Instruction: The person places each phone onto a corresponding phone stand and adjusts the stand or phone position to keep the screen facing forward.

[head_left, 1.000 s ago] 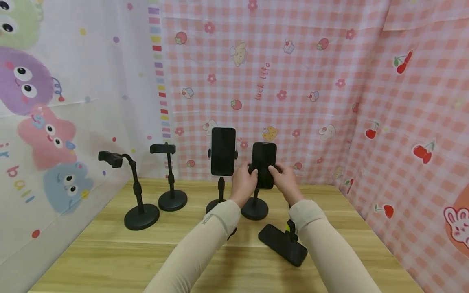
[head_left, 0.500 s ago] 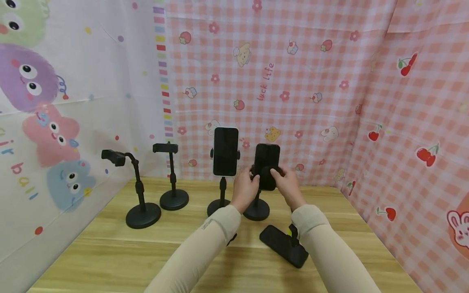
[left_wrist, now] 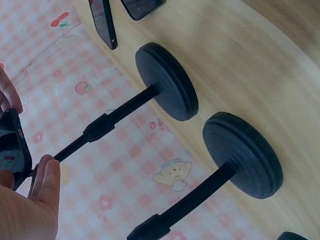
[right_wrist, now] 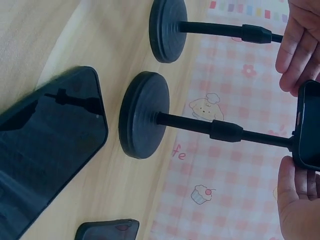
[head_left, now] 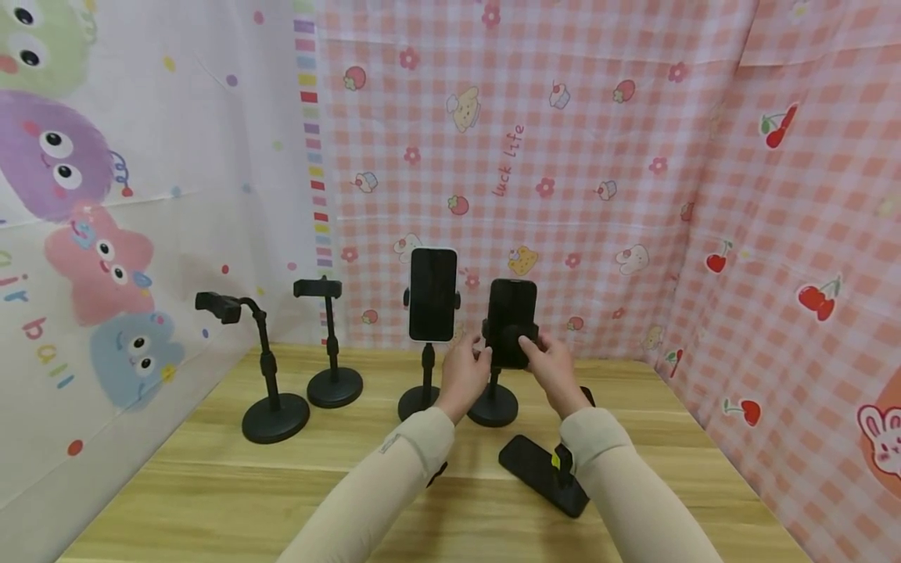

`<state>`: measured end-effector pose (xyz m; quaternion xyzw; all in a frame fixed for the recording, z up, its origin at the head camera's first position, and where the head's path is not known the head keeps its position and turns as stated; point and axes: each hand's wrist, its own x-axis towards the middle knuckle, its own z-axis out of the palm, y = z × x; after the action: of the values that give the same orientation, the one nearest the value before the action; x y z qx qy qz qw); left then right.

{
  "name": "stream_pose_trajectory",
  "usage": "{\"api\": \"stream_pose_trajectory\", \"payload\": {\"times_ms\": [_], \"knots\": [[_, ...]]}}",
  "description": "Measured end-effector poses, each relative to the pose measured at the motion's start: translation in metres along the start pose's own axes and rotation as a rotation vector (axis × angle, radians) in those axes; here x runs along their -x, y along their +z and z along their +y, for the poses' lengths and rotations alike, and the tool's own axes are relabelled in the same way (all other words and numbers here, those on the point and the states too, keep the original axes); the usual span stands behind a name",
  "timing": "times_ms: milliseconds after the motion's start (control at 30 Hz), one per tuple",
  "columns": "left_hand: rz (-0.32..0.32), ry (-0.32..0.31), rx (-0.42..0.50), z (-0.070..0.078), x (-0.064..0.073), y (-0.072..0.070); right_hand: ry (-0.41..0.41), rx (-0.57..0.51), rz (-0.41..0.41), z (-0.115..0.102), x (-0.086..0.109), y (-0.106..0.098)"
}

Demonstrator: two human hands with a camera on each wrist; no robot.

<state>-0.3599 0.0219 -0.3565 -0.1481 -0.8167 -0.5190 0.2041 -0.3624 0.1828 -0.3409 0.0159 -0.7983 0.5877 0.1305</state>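
Head view: right hand [head_left: 554,369] pinches black phone [head_left: 511,307], thumb in front, fingers behind; left hand [head_left: 463,375] pinches the opposite edge. Phone sits between the two hands' fingers in a clamp [head_left: 533,332], stand [head_left: 493,408] below them. Probably seating or straightening it; next move likely calls for a steady hold, then release.

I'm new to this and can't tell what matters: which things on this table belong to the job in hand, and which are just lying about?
Apparently in the job:
black phone
left hand and right hand, holding it
stand beneath it

Seemingly just about, untouched:
white-edged phone, mounted
its stand
empty bent-neck stand
empty straight stand
nearer loose phone
farther loose phone
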Motion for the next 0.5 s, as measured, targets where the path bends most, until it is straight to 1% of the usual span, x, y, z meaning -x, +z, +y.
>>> {"api": "stream_pose_trajectory", "payload": {"times_ms": [233, 333, 500], "knots": [[-0.017, -0.027, 0.011, -0.0047, 0.0036, -0.0009, 0.013, -0.079, -0.006, 0.0010, 0.0037, 0.0032], [-0.013, -0.012, 0.006, -0.0064, 0.0058, -0.0021, 0.025, -0.086, -0.015, 0.0013, 0.0047, 0.0034], [0.005, 0.034, -0.011, -0.0091, 0.0077, -0.0038, 0.040, -0.092, -0.047, 0.0036, 0.0062, 0.0026]]}}
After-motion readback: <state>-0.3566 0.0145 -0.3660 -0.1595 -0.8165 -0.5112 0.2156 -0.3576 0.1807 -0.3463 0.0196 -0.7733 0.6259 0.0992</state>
